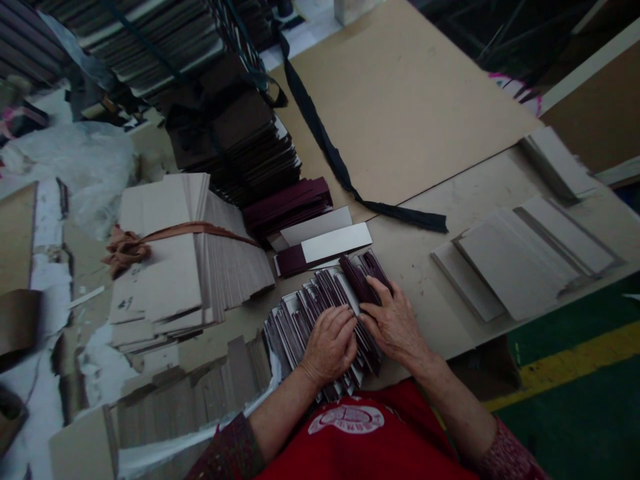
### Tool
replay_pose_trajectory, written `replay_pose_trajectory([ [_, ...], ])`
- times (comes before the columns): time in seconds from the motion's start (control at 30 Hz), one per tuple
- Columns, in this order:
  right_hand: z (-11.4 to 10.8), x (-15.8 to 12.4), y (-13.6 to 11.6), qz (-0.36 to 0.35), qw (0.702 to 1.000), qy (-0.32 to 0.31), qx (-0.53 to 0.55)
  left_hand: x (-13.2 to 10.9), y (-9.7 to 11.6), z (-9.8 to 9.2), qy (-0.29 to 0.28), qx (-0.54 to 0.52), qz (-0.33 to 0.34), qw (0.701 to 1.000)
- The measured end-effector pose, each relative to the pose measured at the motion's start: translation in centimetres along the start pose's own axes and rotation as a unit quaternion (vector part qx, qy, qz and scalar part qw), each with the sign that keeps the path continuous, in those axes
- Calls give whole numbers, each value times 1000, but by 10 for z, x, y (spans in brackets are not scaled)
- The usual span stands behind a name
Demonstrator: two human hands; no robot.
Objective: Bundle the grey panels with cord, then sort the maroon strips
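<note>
A row of narrow maroon-and-white covered card strips (295, 323) stands on edge at the table's near side, in front of my red apron. Over the middle of this row is my left hand (330, 343), fingers curled together; what lies inside them is hidden. My right hand (393, 320) grips maroon strips (357, 277) at the row's right end, thumb on the near side and fingers over the top. The two hands almost touch. Just beyond the row lie a flat maroon strip with a white panel (337, 245) and a pile of maroon pieces (290, 207).
Left of the row stands a grey board bundle (165, 253) tied with a brown cloth band. Behind it rises a dark tied stack (235, 133). Grey boards (515, 260) lie at the right, near the table edge. A dark strap (320, 133) crosses the large tan board (400, 100).
</note>
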State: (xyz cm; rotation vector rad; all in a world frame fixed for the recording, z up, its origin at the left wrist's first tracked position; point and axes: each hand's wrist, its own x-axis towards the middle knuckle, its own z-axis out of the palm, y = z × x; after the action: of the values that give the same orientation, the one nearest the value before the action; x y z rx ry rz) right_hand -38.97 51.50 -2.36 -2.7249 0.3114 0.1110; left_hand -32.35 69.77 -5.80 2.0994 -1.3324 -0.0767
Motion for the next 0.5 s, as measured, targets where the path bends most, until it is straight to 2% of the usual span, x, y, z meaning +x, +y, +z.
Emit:
replay_pose_trajectory([
  [0.23, -1, 1, -1, 9, 1000, -5, 3, 0, 0, 1, -1, 2, 0, 1000],
  [0.5, -7, 0, 7, -8, 998, -45, 31, 1, 1, -2, 5, 4, -3, 1000],
])
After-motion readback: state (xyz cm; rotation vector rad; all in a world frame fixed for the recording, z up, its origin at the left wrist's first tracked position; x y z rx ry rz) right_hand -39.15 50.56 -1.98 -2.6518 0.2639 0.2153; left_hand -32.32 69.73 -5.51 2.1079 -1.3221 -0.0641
